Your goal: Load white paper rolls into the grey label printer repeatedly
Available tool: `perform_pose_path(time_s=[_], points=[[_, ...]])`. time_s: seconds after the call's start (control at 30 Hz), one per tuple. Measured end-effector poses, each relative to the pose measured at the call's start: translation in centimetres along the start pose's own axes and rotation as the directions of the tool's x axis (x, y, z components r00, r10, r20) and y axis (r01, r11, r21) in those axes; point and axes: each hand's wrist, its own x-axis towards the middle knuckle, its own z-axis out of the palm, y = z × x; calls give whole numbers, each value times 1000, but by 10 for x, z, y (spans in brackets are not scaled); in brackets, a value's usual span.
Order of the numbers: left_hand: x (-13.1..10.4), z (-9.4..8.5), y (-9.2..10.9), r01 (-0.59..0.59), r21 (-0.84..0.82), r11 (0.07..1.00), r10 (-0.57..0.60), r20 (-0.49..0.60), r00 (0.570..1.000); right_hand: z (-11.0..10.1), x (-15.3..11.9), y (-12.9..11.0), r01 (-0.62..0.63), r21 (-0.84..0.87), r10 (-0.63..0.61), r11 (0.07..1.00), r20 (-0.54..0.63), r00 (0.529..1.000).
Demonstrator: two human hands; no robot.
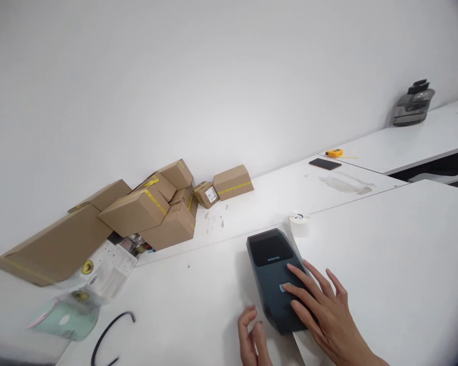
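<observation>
A dark blue label printer (269, 277) with a black glossy window and a small light button stands on the white table. My right hand (324, 310) lies over its right side with fingers spread, the index fingertip on the button. Just left of the printer's near end is my left hand (254, 340), its fingers loosely bent and apart with nothing between them. A roll of white labels (299, 226) stands behind the printer, and a white strip runs from it along the printer's right side.
Cardboard boxes (137, 211) with yellow tape are piled by the wall at left. Near them are a mint-green pouch (66, 317) and a black curved band (105, 335). Farther right lie a phone (325, 163), a yellow tape measure (334, 152) and a grey bottle (412, 107).
</observation>
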Motion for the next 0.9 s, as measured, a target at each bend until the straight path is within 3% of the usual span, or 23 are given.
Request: perform_pose_path(time_s=[0.07,0.13,0.27,0.33,0.4,0.5,0.57,0.63,0.77,0.9], points=[[1,11,3,-34,-52,998,36,51,998,1,-6,2,-48,63,45,997,43,998],[-2,21,0,13,-89,996,0,136,991,0,-16,6,-168,207,144,964,126,982],[-11,29,-7,121,-84,989,-103,197,975,8,-45,17,-518,492,419,699,305,855],[-13,28,-2,109,-57,992,-97,177,979,14,-51,22,-585,571,483,576,339,807],[-10,26,13,76,-46,996,-67,171,983,15,-44,26,-569,628,485,530,326,811],[9,26,44,17,-69,998,-4,190,982,7,-5,28,-504,647,447,572,269,853],[30,31,62,-45,-74,996,62,240,969,-1,35,27,-421,644,378,639,213,901],[55,41,72,-116,-58,992,126,214,969,-6,78,27,-307,644,317,701,105,943],[96,67,67,-148,125,981,101,323,941,3,155,32,-286,623,356,728,14,934],[110,84,50,-143,222,964,43,401,915,23,209,49,-388,570,429,724,68,901]])
